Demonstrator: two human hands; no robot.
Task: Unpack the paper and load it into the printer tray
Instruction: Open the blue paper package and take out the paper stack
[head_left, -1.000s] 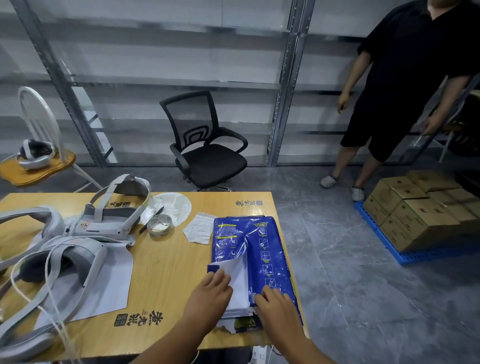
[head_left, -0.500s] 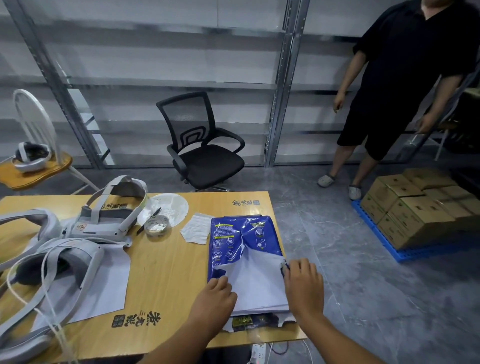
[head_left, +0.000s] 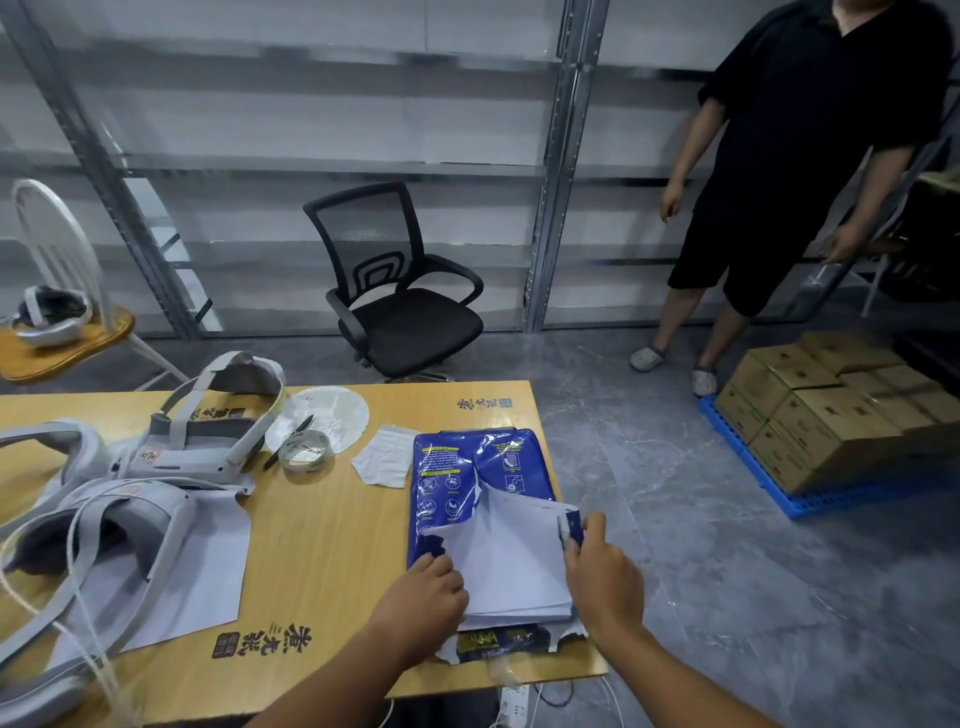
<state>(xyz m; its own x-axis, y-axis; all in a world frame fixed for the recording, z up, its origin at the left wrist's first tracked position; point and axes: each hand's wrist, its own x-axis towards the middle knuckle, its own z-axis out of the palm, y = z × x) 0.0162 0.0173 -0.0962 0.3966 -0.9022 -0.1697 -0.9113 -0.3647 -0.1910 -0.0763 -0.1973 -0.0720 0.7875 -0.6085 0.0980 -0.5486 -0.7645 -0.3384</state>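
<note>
A ream of paper in a blue wrapper (head_left: 470, 467) lies at the right end of the wooden table (head_left: 332, 525). The wrapper is torn open over its near half, and the white paper stack (head_left: 511, 566) shows there. My left hand (head_left: 426, 597) rests on the stack's near left corner, beside a torn wrapper edge. My right hand (head_left: 597, 571) pinches a torn blue flap of wrapper (head_left: 570, 525) at the stack's right edge. No printer is in view.
VR headsets (head_left: 208, 431) and loose sheets fill the table's left half, with a tape roll (head_left: 304, 452), a pen and a torn paper scrap (head_left: 384, 457). A black office chair (head_left: 400, 291) stands behind. A person in black (head_left: 789, 156) stands by cardboard boxes (head_left: 831, 410) on a blue pallet.
My right hand has pulled the torn wrapper flap to the right and further off, baring more of the white stack. My left hand has stayed on the near left corner.
</note>
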